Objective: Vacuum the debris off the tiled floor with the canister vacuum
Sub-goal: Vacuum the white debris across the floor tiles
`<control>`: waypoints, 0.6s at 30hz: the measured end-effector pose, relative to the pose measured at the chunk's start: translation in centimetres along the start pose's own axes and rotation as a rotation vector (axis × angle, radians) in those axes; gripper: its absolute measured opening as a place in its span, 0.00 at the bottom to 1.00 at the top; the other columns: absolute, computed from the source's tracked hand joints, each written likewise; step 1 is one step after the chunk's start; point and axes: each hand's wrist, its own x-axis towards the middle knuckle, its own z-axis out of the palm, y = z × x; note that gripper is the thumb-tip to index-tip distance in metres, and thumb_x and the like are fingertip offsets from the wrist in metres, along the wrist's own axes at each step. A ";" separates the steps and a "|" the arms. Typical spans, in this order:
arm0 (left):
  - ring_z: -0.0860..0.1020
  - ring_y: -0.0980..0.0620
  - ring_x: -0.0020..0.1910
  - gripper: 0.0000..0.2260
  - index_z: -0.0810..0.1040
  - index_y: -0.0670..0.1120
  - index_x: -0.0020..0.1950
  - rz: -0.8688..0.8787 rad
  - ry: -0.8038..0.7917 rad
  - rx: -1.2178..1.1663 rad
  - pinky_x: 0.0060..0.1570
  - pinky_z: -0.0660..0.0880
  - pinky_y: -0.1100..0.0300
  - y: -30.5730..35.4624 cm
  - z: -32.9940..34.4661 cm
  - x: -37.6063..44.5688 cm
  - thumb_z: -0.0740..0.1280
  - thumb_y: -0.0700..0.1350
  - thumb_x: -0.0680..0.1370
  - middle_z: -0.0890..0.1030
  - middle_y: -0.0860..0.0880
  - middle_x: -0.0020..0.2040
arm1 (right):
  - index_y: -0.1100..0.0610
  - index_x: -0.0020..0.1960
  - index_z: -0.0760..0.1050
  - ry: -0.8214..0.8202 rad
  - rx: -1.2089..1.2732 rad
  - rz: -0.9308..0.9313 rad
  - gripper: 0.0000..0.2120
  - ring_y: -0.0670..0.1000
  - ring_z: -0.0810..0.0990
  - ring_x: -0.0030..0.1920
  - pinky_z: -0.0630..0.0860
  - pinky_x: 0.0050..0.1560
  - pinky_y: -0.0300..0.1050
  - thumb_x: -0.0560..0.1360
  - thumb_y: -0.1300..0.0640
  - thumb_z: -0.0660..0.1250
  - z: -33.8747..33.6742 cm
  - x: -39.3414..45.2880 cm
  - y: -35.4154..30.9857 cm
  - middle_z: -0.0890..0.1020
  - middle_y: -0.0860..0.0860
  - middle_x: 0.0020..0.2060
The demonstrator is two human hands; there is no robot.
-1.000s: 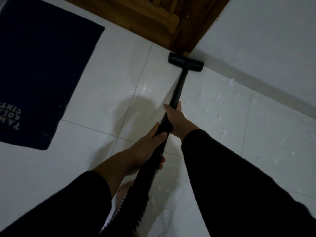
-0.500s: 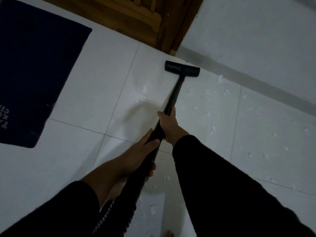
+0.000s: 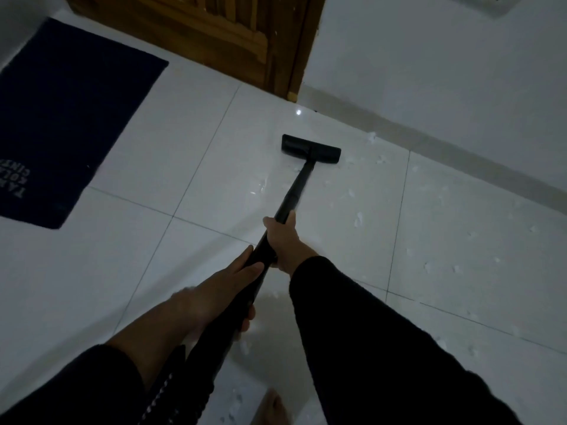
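Note:
A black vacuum wand (image 3: 296, 191) runs from my hands out to a flat black floor nozzle (image 3: 310, 148) resting on the white tiled floor (image 3: 171, 259). My right hand (image 3: 283, 237) grips the wand higher up the tube. My left hand (image 3: 227, 289) wraps it lower down, close to the ribbed hose (image 3: 171, 391). Small white scraps of debris (image 3: 357, 219) lie scattered on the tiles right of the nozzle and near my feet. The canister itself is out of sight.
A dark blue mat (image 3: 64, 118) with white lettering lies at the left. A brown wooden door (image 3: 221, 38) stands at the back, and a white wall with a grey skirting (image 3: 460, 148) runs along the right. My bare foot (image 3: 273, 406) shows at the bottom.
The nozzle has been drawn back from the door corner toward me, away from the skirting. Both hands keep the same grip on the wand.

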 end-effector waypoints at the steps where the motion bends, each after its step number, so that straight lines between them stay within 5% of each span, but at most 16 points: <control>1: 0.75 0.51 0.24 0.21 0.57 0.68 0.71 -0.006 0.001 -0.013 0.25 0.73 0.60 -0.7 0.5 -0.5 0.57 0.56 0.80 0.75 0.44 0.30 | 0.41 0.78 0.39 -0.008 -0.008 -0.001 0.36 0.50 0.74 0.36 0.71 0.26 0.41 0.80 0.54 0.58 -0.2 -0.5 0.8 0.71 0.50 0.44; 10: 0.74 0.50 0.24 0.21 0.57 0.70 0.71 -0.041 0.010 -0.063 0.26 0.73 0.59 -5.3 1.8 -4.7 0.58 0.56 0.79 0.76 0.45 0.28 | 0.41 0.78 0.39 -0.035 -0.024 0.021 0.35 0.51 0.74 0.37 0.70 0.28 0.42 0.80 0.53 0.58 0.4 -4.6 5.4 0.70 0.49 0.42; 18: 0.75 0.52 0.23 0.24 0.54 0.69 0.72 -0.080 0.010 -0.043 0.24 0.73 0.60 -8.1 0.5 -7.7 0.58 0.57 0.79 0.76 0.46 0.27 | 0.40 0.77 0.39 -0.036 0.024 0.072 0.35 0.52 0.75 0.40 0.76 0.37 0.48 0.80 0.53 0.58 3.1 -6.7 8.7 0.71 0.54 0.53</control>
